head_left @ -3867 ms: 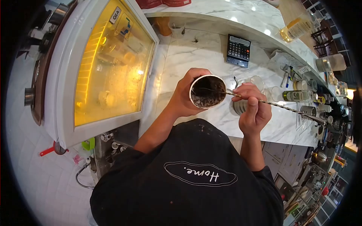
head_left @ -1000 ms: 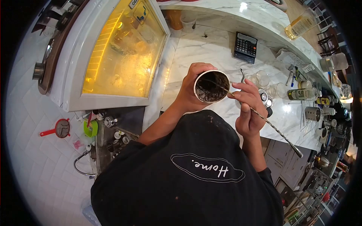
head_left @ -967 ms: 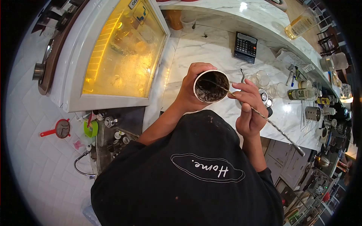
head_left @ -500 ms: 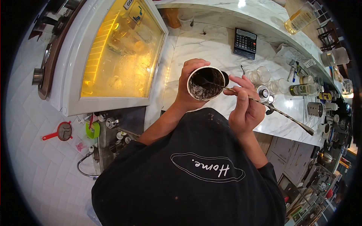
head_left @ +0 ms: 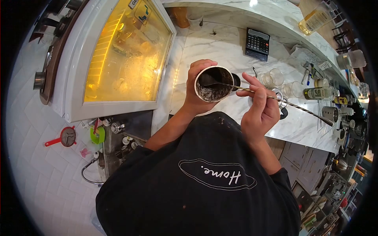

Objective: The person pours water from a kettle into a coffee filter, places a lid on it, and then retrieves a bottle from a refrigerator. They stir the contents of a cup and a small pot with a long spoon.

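Note:
My left hand (head_left: 195,84) is wrapped round a paper cup (head_left: 215,99) with a pale rim, tipped so that its mouth faces me. Dark residue with greyish, frothy patches coats the cup's inside wall. Between the thumb and fingers of my right hand (head_left: 260,106) is a long bar spoon (head_left: 301,107) with a twisted shaft. Its bowl end reaches into the cup, and the other end sticks out to the right. A dark round object (head_left: 236,81), partly hidden, sits just behind the cup.
A calculator (head_left: 257,44) lies on the marble counter (head_left: 224,43). Glass cups (head_left: 274,77), a metal kettle-like vessel (head_left: 280,96) and bottles (head_left: 317,93) stand to the right. A glass-door fridge (head_left: 128,55) is at left. A red strainer (head_left: 67,136) hangs on the tiled wall.
The bar spoon's outer end has shifted slightly right and up, and my right hand has moved slightly right with it. Its bowl now shows more clearly inside the cup, which has barely moved.

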### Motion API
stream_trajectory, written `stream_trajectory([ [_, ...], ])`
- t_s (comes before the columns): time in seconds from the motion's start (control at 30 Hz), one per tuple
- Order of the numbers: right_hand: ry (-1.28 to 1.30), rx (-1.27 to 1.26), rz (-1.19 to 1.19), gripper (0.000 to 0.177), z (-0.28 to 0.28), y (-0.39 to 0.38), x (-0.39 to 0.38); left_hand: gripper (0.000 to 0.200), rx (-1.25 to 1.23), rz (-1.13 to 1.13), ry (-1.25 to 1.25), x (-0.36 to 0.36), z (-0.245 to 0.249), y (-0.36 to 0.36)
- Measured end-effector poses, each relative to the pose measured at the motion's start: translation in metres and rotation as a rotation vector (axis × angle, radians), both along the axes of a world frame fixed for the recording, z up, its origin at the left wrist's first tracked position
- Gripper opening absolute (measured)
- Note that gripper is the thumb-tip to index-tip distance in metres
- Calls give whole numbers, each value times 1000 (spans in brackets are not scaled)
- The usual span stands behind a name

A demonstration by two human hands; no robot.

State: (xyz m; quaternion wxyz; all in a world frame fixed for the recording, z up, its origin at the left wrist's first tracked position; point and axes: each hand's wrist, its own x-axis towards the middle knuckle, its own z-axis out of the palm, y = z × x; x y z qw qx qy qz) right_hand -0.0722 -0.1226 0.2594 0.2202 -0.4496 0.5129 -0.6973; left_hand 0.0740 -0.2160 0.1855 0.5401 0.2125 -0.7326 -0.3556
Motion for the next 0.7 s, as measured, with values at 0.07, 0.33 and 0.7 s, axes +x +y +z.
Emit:
stream_trajectory([
  [0.07,-20,-1,-14,20,1,0,-3,94,-9,5,-2,1,0,-1],
  [0.33,302,-118,-48,17,1,-6,-2,96,28,1,0,2,-1,-1],
  [0.7,479,-203,157,9,-2,-7,-3,97,56,20,141,3,4,1],
])
